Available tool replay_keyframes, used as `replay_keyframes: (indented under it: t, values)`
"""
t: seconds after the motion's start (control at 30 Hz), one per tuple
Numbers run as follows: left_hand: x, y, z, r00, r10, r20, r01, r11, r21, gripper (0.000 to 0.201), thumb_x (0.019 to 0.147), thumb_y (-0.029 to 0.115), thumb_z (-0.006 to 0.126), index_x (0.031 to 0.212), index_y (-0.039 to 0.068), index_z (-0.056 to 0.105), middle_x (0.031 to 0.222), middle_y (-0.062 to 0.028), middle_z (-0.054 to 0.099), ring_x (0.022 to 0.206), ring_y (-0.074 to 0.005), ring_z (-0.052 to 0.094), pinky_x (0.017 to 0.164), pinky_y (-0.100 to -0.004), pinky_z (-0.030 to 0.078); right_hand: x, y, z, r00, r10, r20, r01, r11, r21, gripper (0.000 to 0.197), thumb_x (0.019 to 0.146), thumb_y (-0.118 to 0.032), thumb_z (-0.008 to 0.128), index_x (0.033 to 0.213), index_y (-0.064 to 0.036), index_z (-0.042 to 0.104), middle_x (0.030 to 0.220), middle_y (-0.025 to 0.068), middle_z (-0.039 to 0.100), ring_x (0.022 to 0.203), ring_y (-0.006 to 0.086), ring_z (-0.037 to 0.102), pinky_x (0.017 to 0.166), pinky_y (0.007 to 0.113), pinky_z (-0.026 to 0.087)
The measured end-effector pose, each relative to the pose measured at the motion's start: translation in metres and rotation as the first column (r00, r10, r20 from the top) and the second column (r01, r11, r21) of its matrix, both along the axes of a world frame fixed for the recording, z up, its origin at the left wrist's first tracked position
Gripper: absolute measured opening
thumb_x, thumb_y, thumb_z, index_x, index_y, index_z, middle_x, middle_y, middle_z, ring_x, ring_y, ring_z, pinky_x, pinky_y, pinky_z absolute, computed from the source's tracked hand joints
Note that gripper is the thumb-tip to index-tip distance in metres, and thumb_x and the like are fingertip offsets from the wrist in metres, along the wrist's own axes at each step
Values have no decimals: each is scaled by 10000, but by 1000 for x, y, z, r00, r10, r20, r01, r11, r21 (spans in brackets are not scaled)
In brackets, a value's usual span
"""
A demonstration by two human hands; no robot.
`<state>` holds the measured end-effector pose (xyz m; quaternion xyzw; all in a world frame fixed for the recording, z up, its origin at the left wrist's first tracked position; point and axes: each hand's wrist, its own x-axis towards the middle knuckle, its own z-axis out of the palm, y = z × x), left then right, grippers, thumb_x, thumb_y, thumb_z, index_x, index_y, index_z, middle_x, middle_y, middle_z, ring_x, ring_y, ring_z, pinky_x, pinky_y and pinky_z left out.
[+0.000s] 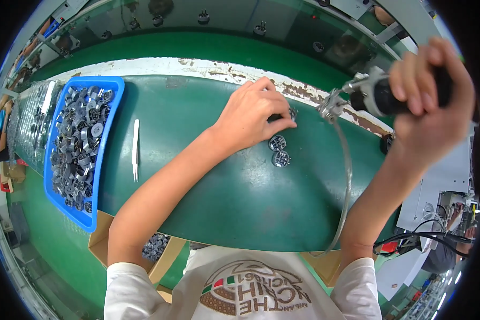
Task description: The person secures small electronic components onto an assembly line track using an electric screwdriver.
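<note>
My left hand (253,113) reaches to the far middle of the green table, its fingers curled round a small dark round part (275,117), mostly hidden by them. Just nearer lie two small round parts (277,142) with grey rims and metal contacts, side by side. My right hand (431,101), blurred and raised at the far right, grips a black cylindrical tool (386,96) with metal fittings at its left end. From those fittings a clear hose (346,165) hangs towards the table's near edge. The tool's working tip cannot be made out.
A blue tray (108,128) heaped with similar round parts stands at the left. White tweezers (136,149) lie beside it. Below the table's near edge are cardboard boxes, one holding small parts (156,246). Black cables (426,234) run at the right. A worn white ledge (197,66) borders the far side.
</note>
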<state>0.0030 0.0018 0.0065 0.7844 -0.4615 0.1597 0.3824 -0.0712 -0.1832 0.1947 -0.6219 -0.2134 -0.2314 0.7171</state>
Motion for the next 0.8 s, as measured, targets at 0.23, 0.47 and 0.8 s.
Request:
replay_keyframes:
  t: [0.23, 0.47, 0.8]
  values:
    - [13, -1, 11, 842, -321, -435, 238, 943, -235, 224, 891, 243, 778, 780, 48, 783, 776, -48, 739, 884, -194, 642, 820, -358, 515, -14, -6, 9, 980, -177, -88, 173, 983, -54, 393, 1045, -247, 496, 1261, 78, 545, 637, -13, 392, 543, 81, 386, 600, 262, 364]
    - [104, -23, 5, 937, 346, -50, -350, 932, -98, 259, 812, 312, 826, 864, 60, 798, 981, -117, 761, 863, -351, 680, 777, -439, 552, -14, 43, 30, 871, -414, -265, 438, 898, 40, 256, 960, -202, 613, 1006, 48, 587, 594, 57, 524, 424, 95, 419, 439, 247, 392]
    - [142, -72, 0, 826, 554, -107, -541, 831, 131, 235, 798, 309, 821, 918, 107, 807, 965, -113, 763, 1005, -353, 689, 861, -449, 561, -2, 2, 7, 962, -274, -10, 270, 953, -139, 261, 973, -248, 605, 925, 8, 624, 699, 71, 559, 485, 101, 450, 507, 252, 415]
